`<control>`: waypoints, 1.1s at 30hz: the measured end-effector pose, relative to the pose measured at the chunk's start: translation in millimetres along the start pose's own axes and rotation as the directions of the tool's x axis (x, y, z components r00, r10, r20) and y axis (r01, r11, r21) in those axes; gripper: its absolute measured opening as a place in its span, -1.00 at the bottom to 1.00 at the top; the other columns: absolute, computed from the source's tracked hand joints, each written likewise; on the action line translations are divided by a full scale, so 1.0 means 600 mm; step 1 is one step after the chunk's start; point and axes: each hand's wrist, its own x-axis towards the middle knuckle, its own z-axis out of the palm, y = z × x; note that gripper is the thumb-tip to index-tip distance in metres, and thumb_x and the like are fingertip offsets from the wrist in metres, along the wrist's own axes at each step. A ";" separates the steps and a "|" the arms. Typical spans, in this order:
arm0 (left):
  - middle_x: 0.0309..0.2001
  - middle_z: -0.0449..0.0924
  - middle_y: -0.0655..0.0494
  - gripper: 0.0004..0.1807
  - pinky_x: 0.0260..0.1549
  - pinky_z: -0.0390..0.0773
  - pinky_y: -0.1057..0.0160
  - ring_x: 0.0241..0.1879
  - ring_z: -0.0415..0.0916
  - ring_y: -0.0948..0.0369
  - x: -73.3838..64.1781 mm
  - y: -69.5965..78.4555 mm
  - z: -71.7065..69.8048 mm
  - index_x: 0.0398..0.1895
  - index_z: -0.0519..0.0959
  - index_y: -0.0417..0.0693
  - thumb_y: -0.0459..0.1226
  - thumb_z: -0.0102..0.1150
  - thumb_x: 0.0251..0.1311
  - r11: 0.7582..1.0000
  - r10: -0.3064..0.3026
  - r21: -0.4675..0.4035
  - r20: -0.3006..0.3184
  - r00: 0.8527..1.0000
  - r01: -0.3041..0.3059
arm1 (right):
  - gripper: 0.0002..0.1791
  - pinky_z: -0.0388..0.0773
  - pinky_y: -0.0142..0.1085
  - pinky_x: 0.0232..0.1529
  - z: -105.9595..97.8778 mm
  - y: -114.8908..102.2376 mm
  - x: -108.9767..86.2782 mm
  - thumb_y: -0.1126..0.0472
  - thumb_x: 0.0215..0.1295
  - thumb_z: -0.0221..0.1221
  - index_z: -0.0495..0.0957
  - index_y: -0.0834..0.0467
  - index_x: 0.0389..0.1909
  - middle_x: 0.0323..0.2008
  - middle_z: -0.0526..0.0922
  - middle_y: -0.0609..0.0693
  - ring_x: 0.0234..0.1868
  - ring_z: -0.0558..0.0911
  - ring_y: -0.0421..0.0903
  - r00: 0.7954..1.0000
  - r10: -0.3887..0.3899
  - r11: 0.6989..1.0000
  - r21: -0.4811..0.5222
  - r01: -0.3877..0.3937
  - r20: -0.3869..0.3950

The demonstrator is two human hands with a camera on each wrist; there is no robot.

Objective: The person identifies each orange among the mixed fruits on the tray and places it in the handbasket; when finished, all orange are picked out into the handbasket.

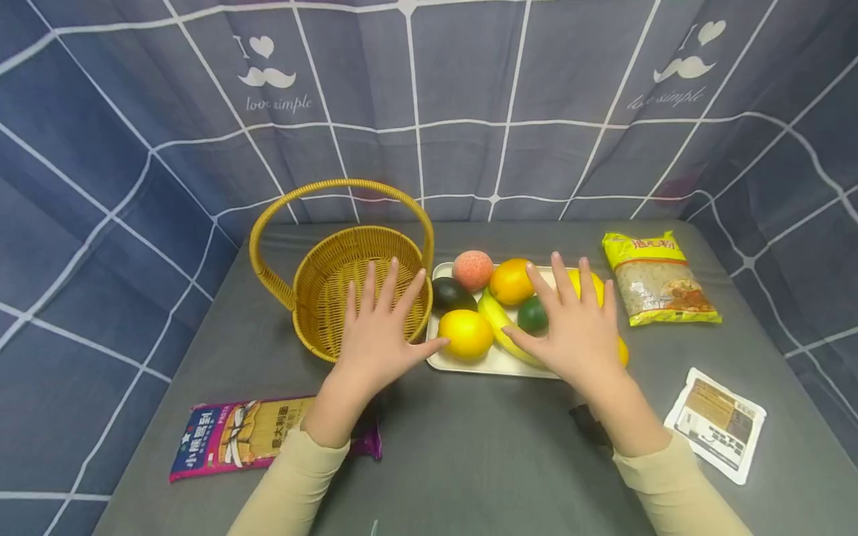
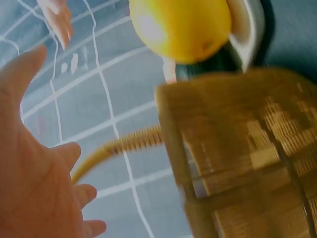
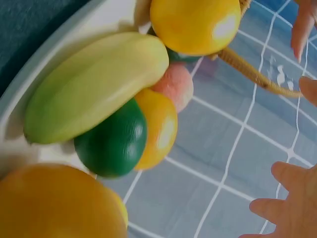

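Fingers spread, my left hand (image 1: 378, 335) hovers in front of the wicker basket (image 1: 310, 298), its thumb tip near a yellow lemon (image 1: 465, 335). My right hand (image 1: 578, 335) is likewise spread above the right part of a white tray (image 1: 439, 363), hiding some fruit. On the tray lie a peach (image 1: 473, 270), an orange (image 1: 512, 281), a dark avocado (image 1: 452, 295), a green fruit (image 1: 532, 315) and a banana (image 1: 494, 316). In the right wrist view the banana (image 3: 94, 87) lies beside the green fruit (image 3: 111, 141). Neither hand holds anything.
A pasta packet (image 1: 251, 435) lies at the front left, partly under the left forearm. To the right are a yellow noodle bag (image 1: 660, 279) and a white sachet (image 1: 717, 424). A dark object (image 1: 590, 426) is partly hidden by the right wrist. Checked cloth (image 1: 462, 82) hangs behind.
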 end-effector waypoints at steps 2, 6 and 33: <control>0.54 -0.46 0.11 0.10 0.32 -0.61 -0.13 0.44 -0.74 0.04 -0.008 -0.017 -0.005 0.54 -0.17 0.42 0.56 -0.15 -0.07 0.999 -0.042 -0.027 -0.024 0.999 0.041 | 0.05 -0.41 0.33 0.31 -0.006 0.009 -0.003 -0.53 0.08 0.01 -0.02 -0.12 0.53 0.52 -0.14 0.11 0.48 -0.30 0.26 1.000 0.018 1.000 0.009 -0.018 -0.013; 0.54 -0.47 0.05 0.12 0.31 -0.59 -0.19 0.44 -0.75 0.05 -0.030 -0.059 -0.013 0.55 -0.18 0.36 0.55 -0.12 -0.05 0.989 -0.133 -0.080 -0.056 0.990 0.128 | 0.07 -0.35 0.36 0.30 -0.017 0.036 -0.017 -0.49 0.11 0.04 -0.13 -0.14 0.54 0.53 -0.24 0.07 0.48 -0.36 0.23 0.996 0.085 0.993 0.080 -0.083 -0.025; 0.51 -0.30 -0.24 0.25 0.23 0.03 -0.38 0.41 -0.13 -0.29 -0.122 -0.166 0.006 0.55 -0.16 -0.03 0.46 0.08 -0.05 0.760 -0.414 -0.413 0.288 0.863 0.502 | 0.03 0.17 0.39 0.06 0.043 0.130 -0.103 -0.33 0.19 0.17 0.03 0.18 0.50 0.32 0.22 0.42 0.24 0.24 0.47 0.942 0.294 0.871 0.362 -0.333 0.160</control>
